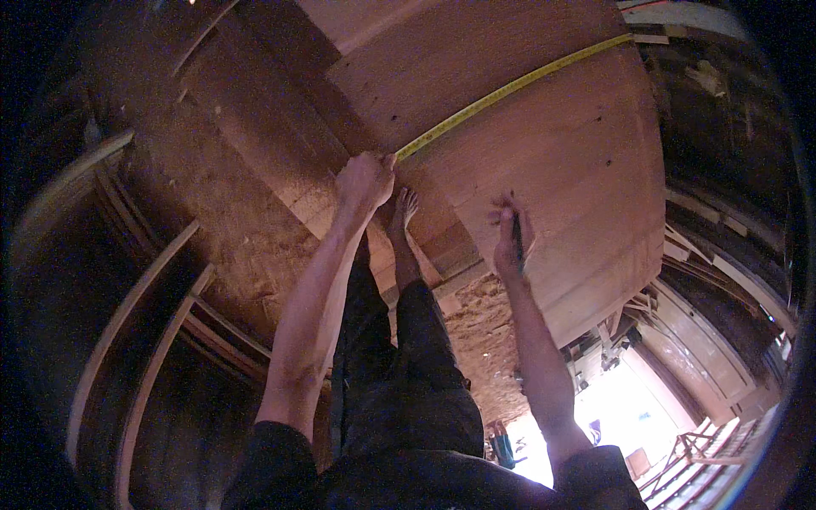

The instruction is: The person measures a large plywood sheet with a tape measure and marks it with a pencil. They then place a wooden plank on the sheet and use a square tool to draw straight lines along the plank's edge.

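Note:
A yellow measuring tape [501, 92] lies stretched over a wide reddish-brown wood sheet [552, 187], running from my left hand to the sheet's far right edge. My left hand [367, 180] is closed in a fist on the tape's near end; whatever else sits inside the fist is hidden. Over the sheet, to the right, hovers my right hand [513, 242], its fingers bent around a dark, slim, pen-like stick [518, 224]. The fingertips there are slightly blurred. Between my arms, my bare foot [406, 206] rests by the sheet's near left corner.
More wood sheets [263, 153] lie to the left, dusty on top. Sawdust-like debris [489, 319] covers the ground below the sheet. Curved-looking timber strips [161, 314] stand at the left. Stacked lumber [714, 272] lines the right side, and a bright opening [629, 408] glows at lower right.

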A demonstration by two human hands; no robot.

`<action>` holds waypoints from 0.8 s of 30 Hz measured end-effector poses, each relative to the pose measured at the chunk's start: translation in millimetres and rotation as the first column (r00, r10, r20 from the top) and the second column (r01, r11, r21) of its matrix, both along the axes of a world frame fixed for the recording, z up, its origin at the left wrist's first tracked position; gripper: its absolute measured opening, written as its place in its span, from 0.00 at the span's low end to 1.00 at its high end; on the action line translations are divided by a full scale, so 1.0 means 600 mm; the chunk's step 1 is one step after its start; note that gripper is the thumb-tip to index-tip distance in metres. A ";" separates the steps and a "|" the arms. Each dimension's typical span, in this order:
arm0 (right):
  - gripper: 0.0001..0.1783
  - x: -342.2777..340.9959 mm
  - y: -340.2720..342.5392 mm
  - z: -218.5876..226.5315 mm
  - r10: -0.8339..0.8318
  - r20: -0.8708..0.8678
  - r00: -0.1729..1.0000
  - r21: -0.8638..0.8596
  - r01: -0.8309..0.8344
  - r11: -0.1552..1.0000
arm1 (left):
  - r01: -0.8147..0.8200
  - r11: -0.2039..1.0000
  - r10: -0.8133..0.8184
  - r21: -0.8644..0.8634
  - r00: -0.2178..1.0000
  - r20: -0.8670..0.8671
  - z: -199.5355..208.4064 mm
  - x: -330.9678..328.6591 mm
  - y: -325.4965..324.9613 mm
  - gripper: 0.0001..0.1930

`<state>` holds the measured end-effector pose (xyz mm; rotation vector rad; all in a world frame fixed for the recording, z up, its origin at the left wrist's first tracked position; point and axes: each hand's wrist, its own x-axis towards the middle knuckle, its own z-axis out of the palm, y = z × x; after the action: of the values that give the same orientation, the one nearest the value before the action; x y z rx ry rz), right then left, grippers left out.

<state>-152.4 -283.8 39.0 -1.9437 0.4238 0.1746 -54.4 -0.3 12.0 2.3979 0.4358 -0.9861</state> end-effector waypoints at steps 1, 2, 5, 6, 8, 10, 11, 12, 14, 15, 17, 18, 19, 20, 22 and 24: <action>0.25 0.034 0.007 0.008 0.010 0.057 0.998 0.006 -0.011 1.000 | 0.017 1.000 -0.017 -0.002 1.000 0.016 0.000 0.003 0.001 0.24; 0.26 0.064 0.010 0.018 0.046 0.038 0.998 -0.010 -0.046 0.999 | 0.010 1.000 -0.010 -0.011 1.000 -0.008 0.004 0.011 -0.002 0.24; 0.27 0.126 0.021 0.010 0.168 0.001 0.986 -0.046 -0.168 0.985 | 0.009 0.999 -0.011 -0.036 0.998 -0.070 0.020 0.020 -0.006 0.24; 0.27 0.141 0.026 -0.003 0.200 0.013 0.980 -0.063 -0.199 0.978 | 0.042 0.998 -0.045 -0.048 0.996 -0.072 0.029 0.028 -0.007 0.23; 0.28 0.181 0.055 0.002 0.067 -0.160 0.985 0.169 -0.040 0.985 | 0.073 0.996 -0.076 -0.043 0.995 -0.070 0.010 0.021 0.002 0.23; 0.29 0.222 0.089 0.010 -0.038 -0.352 0.935 0.382 0.180 0.907 | 0.087 0.996 -0.088 -0.011 0.995 -0.055 -0.027 0.015 0.010 0.23; 0.30 0.230 0.094 -0.001 -0.019 -0.330 0.944 0.406 0.160 0.900 | 0.099 0.995 -0.100 -0.017 0.994 -0.052 -0.038 0.013 0.011 0.23; 0.31 0.223 0.081 -0.039 0.134 -0.071 0.988 0.244 -0.113 0.963 | 0.127 0.991 -0.128 -0.031 0.991 -0.044 -0.032 0.020 0.006 0.23; 0.33 0.243 0.089 -0.050 0.084 -0.037 0.996 0.297 -0.069 0.952 | 0.160 0.987 -0.161 -0.034 0.986 -0.032 -0.013 0.024 0.012 0.23; 0.34 0.269 0.111 -0.025 -0.103 -0.303 0.947 0.494 0.249 0.833 | 0.167 0.985 -0.168 -0.034 0.985 -0.043 -0.014 0.019 0.021 0.23; 0.35 0.282 0.109 -0.014 -0.141 -0.286 0.948 0.505 0.274 0.818 | 0.174 0.984 -0.177 -0.041 0.982 -0.070 -0.001 0.023 0.011 0.22; 0.35 0.273 0.105 -0.024 0.012 0.006 1.000 0.329 -0.013 0.944 | 0.167 0.985 -0.170 -0.041 0.981 -0.089 0.004 0.023 0.008 0.21; 0.36 0.269 0.100 -0.030 0.104 0.144 0.984 0.203 -0.132 0.970 | 0.163 0.986 -0.167 -0.043 0.980 -0.108 0.008 0.024 0.007 0.20; 0.36 0.265 0.093 -0.036 0.192 0.274 0.942 0.054 -0.214 0.975 | 0.160 0.986 -0.162 -0.053 0.986 -0.049 0.012 0.022 0.005 0.20; 0.37 0.264 0.068 -0.043 0.136 0.318 0.939 0.064 -0.164 0.984 | 0.144 0.988 -0.140 -0.062 0.988 0.066 0.022 0.013 0.009 0.21; 0.38 0.259 0.053 -0.048 0.109 0.333 0.937 0.078 -0.143 0.987 | 0.145 0.985 -0.152 -0.096 0.986 -0.073 0.035 0.019 0.012 0.20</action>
<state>2.9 -251.7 10.2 -1.8565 0.0678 -0.0459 -42.8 6.7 33.3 2.3425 0.2375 -1.1460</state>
